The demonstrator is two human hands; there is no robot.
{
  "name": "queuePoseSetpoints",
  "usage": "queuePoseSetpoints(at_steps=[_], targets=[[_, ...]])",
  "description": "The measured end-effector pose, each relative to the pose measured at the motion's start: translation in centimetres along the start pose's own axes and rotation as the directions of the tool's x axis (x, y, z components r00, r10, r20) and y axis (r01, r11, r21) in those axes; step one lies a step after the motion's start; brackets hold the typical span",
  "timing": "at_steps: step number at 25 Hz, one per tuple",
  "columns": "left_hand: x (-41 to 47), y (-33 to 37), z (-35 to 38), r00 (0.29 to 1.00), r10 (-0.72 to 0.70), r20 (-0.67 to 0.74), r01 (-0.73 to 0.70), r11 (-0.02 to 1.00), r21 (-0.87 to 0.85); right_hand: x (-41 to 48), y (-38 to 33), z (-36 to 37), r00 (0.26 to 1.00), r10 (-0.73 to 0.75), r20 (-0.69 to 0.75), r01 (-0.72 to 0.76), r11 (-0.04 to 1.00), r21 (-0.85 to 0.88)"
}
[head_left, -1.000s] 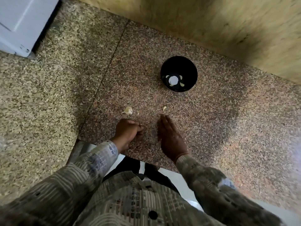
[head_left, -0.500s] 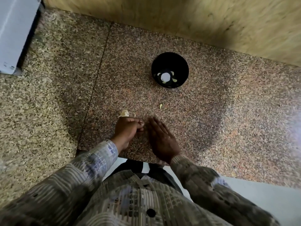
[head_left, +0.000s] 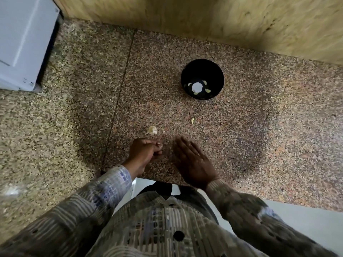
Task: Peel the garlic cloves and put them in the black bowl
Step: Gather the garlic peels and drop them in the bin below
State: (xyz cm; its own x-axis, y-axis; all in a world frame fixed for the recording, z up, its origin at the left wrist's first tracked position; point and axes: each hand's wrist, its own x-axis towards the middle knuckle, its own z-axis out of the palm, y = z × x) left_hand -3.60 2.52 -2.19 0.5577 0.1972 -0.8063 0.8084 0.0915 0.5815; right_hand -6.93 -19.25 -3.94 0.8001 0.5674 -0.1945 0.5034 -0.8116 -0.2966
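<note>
A small pale yellowish garlic clove [head_left: 193, 120] is seen lying loose on the speckled brown granite counter [head_left: 259, 136], partway out toward the round black bowl [head_left: 202, 68]. A larger papery off-white garlic piece [head_left: 152, 130] is found just beyond the left hand [head_left: 143, 152], with a tiny skin flake [head_left: 163, 131] beside it; whether it is peeled cannot be told. A few pale peeled cloves [head_left: 207, 90] are seen in the bowl's bottom, around a bright white spot, likely glare. The bowl is set well apart from both hands, near the yellow-brown wooden wall [head_left: 241, 25].

The left hand is curled into a loose fist, fingertips bunched toward the thumb. Something pale shows at the tips, but whether a clove is pinched cannot be told. The right hand [head_left: 193, 161] is held flat, fingers straight and pressed together, low over the counter. Contact is not confirmed because of motion blur.

Risks, as judged:
- The loose clove could be flicked away by a sweep of the flat right hand.
- Anything dropped by the left hand could be rolled off the counter edge, which lies close behind the wrists.
- Skin flakes could be carried into the bowl along with cloves.
- A small clove could be lost against the speckled stone.
- The bowl looks light and could be tipped if its rim is knocked.

A white appliance [head_left: 24, 43] is noted at far left, not involved.
</note>
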Motion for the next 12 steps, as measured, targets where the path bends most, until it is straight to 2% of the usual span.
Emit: queuePoseSetpoints(at_steps=[4, 8, 10, 12], targets=[[0.2, -0.8, -0.8, 1.0, 0.005, -0.006, -0.005, 1.0, 0.015, 7.0, -0.4, -0.6, 0.997, -0.081, 0.02, 0.082, 0.996, -0.046], [0.6, -1.1, -0.8, 1.0, -0.004, 0.011, 0.004, 1.0, 0.025, 4.4, 1.5, 0.0, 0.979, -0.189, 0.079, 0.2, 0.966, -0.163], [0.8, -1.4, -0.6, 0.999, -0.016, 0.041, 0.015, 0.999, 0.03, 0.6, 2.9, -0.1, 0.987, -0.14, 0.076, 0.15, 0.976, -0.16], [0.6, -1.4, -0.1, 0.997, -0.022, 0.079, 0.018, 0.999, 0.043, -3.0, 3.6, -0.1, 0.999, 0.012, 0.044, -0.006, 0.993, -0.117]])
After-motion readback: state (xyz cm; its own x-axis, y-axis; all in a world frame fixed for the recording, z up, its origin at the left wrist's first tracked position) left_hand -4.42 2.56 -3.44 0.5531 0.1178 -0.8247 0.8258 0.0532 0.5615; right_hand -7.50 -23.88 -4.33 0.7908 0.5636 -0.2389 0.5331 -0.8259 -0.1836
